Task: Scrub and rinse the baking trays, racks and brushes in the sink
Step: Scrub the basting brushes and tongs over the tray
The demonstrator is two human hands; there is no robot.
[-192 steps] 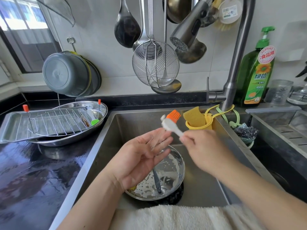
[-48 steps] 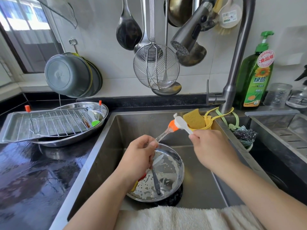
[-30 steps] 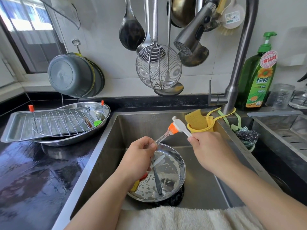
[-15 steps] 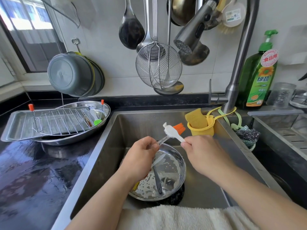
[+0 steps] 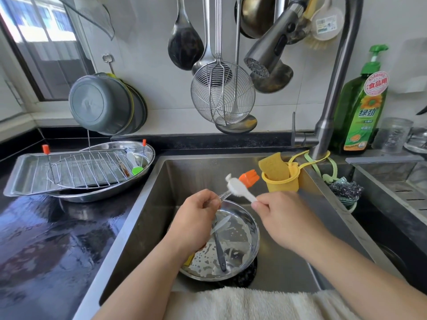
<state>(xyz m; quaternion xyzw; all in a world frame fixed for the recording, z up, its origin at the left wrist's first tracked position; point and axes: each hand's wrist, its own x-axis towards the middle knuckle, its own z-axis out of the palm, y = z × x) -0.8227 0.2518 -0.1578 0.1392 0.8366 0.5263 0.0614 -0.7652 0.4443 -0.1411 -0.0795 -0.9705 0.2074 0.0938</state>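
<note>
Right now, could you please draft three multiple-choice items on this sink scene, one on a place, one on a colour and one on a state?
1. Where does the wire rack lie?
A. In the sink
B. On the flat tray left of the sink
C. Hung on the wall

2. What colour are the bristles of the pastry brush held over the sink?
A. Orange
B. Blue
C. Black

3. In what state is the round pan in the sink?
A. Dry and clean
B. Filled to the rim with water
C. Flecked with soapy foam, a utensil lying in it

Answers: 1 B, the rack rests on the flat tray on the counter. 2 A, the head is bright orange. 3 C, white suds spot its bottom around a dark-handled utensil.
</note>
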